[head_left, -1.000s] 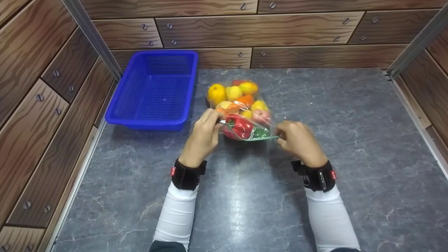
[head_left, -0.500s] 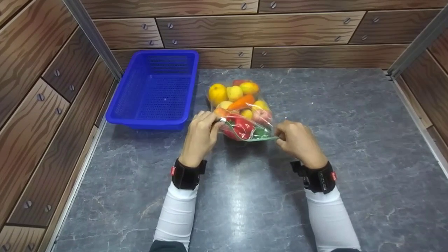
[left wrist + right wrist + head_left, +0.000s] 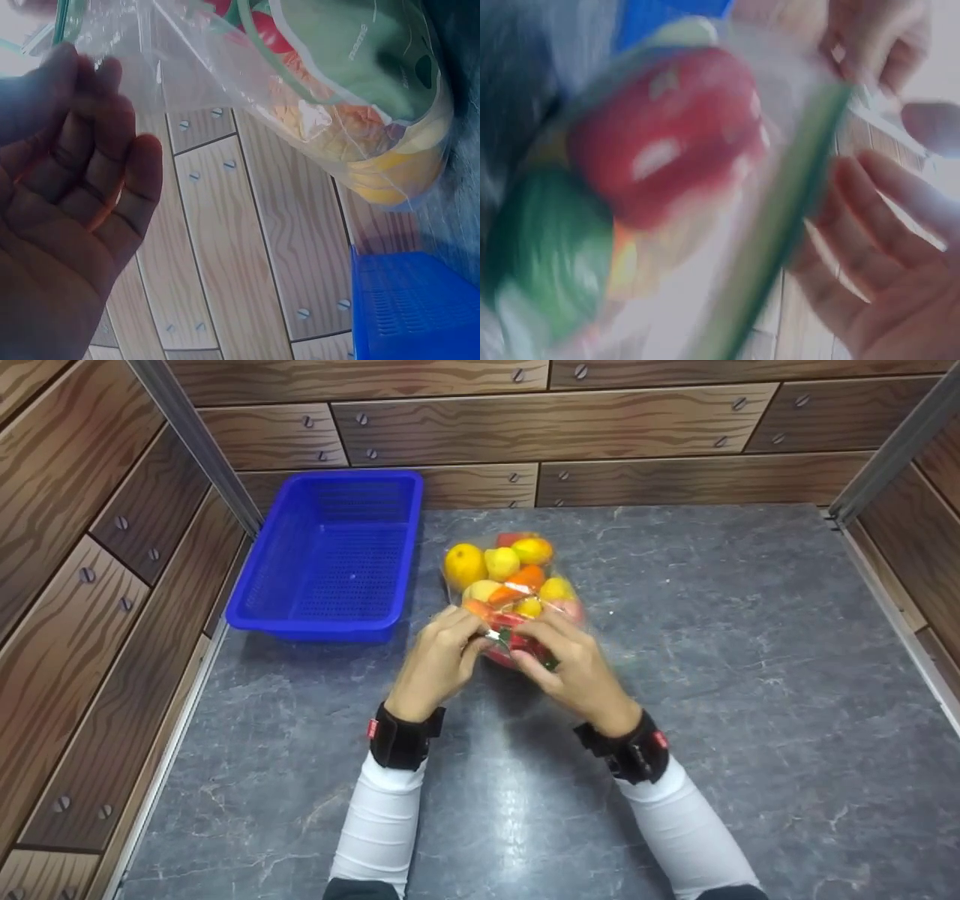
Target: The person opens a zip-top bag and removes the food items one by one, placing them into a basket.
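A clear zip bag (image 3: 184,75) full of fruit and vegetables lies mid-table. Its green zip edge (image 3: 776,225) faces the person. My left hand (image 3: 437,664) pinches the left corner of that edge, beside a small white slider (image 3: 492,634). Close by, my right hand (image 3: 576,671) has thumb and fingers apart and loosely bent; in the right wrist view they stand next to the zip edge. A carrot (image 3: 521,583), a lemon (image 3: 502,562) and an orange (image 3: 464,564) show through the film. A red bell pepper (image 3: 675,127) sits near the mouth, partly hidden by the right hand in the head view.
A blue plastic basket (image 3: 411,555) stands at the back left, left of the bag. Wood-patterned walls (image 3: 637,424) enclose the back and sides of the grey marbled table (image 3: 750,660). Metal posts (image 3: 199,442) rise at the back corners.
My right hand has let go of the bag's right corner and moved left along the edge, close to my left hand. The left hand keeps its pinch, slightly lower; the bag's mouth has slackened.
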Demonstrator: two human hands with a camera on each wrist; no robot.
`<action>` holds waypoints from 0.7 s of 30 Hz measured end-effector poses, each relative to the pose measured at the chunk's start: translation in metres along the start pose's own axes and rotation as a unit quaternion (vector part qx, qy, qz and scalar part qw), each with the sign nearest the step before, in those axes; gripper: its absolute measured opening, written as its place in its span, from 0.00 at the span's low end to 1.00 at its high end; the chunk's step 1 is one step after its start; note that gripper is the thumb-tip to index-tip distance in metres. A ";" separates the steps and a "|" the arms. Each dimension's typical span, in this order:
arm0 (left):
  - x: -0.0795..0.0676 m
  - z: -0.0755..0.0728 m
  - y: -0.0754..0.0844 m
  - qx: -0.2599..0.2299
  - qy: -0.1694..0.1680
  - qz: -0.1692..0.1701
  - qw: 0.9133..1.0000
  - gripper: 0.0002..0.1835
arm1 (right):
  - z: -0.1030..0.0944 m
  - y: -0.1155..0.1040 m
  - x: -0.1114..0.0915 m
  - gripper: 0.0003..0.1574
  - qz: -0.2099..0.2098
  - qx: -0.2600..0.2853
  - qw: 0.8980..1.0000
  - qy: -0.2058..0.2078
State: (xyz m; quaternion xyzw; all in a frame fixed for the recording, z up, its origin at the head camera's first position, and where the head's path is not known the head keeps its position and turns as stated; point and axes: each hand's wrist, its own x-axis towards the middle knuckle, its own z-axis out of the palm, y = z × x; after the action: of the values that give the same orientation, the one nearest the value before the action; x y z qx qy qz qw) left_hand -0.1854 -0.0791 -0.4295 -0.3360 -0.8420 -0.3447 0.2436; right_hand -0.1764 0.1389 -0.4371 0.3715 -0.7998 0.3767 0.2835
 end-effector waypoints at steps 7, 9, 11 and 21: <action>0.001 0.001 0.000 -0.024 -0.029 0.024 0.999 0.04 | 0.021 -0.004 0.002 0.14 -0.040 0.009 0.998 0.048; 0.001 0.001 0.001 -0.025 -0.034 0.027 0.999 0.04 | 0.023 -0.003 0.002 0.13 -0.043 0.006 0.997 0.057; 0.001 0.001 0.001 -0.022 -0.037 0.030 0.999 0.05 | 0.024 -0.003 0.002 0.12 -0.041 0.008 0.997 0.062; 0.000 0.002 0.002 -0.017 -0.035 0.034 0.999 0.04 | 0.026 -0.001 0.000 0.09 -0.037 0.016 0.997 0.066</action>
State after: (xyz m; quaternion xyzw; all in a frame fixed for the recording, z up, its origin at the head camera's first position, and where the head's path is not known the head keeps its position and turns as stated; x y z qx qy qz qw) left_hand -0.1848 -0.0768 -0.4299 -0.3805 -0.8321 -0.3386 0.2195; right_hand -0.1801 0.1172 -0.4506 0.3801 -0.7589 0.4023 0.3432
